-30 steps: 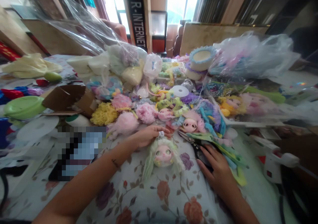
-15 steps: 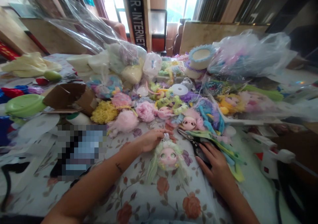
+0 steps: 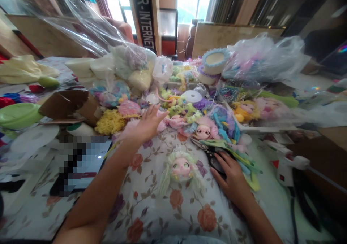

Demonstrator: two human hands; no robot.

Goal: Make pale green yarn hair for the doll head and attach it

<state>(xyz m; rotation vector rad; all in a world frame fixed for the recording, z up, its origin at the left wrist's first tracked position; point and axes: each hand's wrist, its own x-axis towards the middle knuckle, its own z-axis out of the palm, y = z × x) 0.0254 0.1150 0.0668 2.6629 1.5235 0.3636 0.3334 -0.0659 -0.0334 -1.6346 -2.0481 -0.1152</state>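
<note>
A doll head with pale green hair (image 3: 181,168) lies face up on the floral cloth (image 3: 151,197), touched by neither hand. My left hand (image 3: 149,123) is over the pink fluffy pieces beyond it, fingers spread, holding nothing visible. To the right, my right hand (image 3: 227,168) rests on the handles of black scissors (image 3: 210,153), its fingers apart. The scissor blades point up and left, towards a pink-haired doll head (image 3: 203,130). Green and blue fabric strips (image 3: 248,164) lie beside the scissors.
A phone (image 3: 86,164) lies at the left below a cardboard box (image 3: 72,107). Yellow fluffy material (image 3: 110,122) sits near the box. At the right are a white glue gun (image 3: 287,164) and a white tray (image 3: 260,129) with dolls. Plastic bags (image 3: 265,60) stand behind.
My left hand has let go of the tag at the top of the green-haired doll head and moved forward and left, opening. My right hand remains on the scissors. The camera view has shifted slightly.
</note>
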